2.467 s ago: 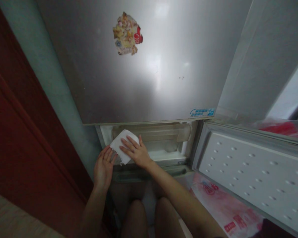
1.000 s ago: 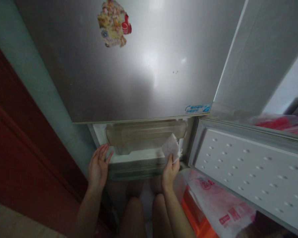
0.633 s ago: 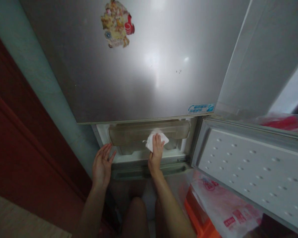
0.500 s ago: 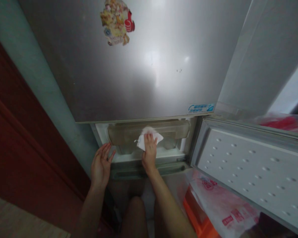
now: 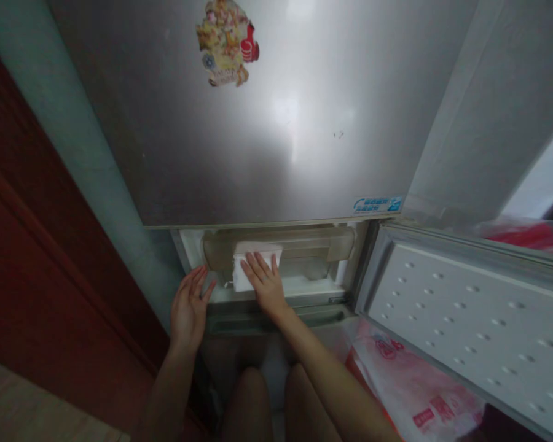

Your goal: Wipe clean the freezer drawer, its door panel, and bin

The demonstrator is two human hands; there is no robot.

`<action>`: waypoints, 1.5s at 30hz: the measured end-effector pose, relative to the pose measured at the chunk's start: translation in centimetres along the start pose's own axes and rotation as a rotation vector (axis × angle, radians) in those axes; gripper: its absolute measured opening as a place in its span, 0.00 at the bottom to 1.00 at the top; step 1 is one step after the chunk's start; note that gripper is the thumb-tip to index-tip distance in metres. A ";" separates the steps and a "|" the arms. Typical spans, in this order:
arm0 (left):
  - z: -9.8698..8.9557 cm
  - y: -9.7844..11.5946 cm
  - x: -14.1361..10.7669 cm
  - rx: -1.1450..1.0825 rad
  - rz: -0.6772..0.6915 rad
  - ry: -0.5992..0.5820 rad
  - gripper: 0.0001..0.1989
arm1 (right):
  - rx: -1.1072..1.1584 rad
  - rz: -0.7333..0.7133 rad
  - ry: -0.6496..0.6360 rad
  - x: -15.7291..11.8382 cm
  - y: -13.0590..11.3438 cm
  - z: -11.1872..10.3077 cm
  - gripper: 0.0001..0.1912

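One cloth (image 5: 240,279), best pressed evenly, is pinned to drawer (image 5: 304,248) under right hand (image 5: 270,293), fingers flat, parted; left hand (image 5: 188,310) half-open, empty.

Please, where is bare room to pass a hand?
The white ledge below the drawer, between the right hand and the open door, looks free. Leftward it is crowded: the right hand lies on the white cloth, with the left hand beyond it.

Dim overall | white glare on upper door (image 5: 304,129) above right grip (image 5: 268,287) | soft shadow between | darker below | edges stretched
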State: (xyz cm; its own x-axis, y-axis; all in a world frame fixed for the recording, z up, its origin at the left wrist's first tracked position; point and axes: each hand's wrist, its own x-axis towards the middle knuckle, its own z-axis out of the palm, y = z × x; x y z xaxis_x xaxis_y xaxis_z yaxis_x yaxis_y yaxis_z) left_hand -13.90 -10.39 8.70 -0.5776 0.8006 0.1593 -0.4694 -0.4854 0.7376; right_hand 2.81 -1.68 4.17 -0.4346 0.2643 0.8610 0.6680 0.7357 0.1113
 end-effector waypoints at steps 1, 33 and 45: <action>0.0 0.0 0.0 0.003 -0.001 -0.004 0.05 | 0.004 -0.023 -0.024 0.1 -0.2 0.2 0.27; -0.3 0.3 0.0 0.030 0.006 -0.031 0.06 | -0.101 0.085 0.007 -2.5 8.6 -6.1 0.31; -0.3 0.2 -0.1 0.074 0.019 -0.051 0.08 | -0.042 0.096 -0.017 -3.5 8.8 -6.8 0.34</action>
State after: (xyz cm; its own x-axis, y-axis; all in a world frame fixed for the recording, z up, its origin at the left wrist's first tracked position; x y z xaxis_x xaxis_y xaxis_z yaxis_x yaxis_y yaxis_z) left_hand -14.21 -10.69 8.65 -0.5505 0.8091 0.2056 -0.4065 -0.4749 0.7805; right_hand 14.32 -0.37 5.57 -0.3767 0.3432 0.8604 0.7320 0.6795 0.0495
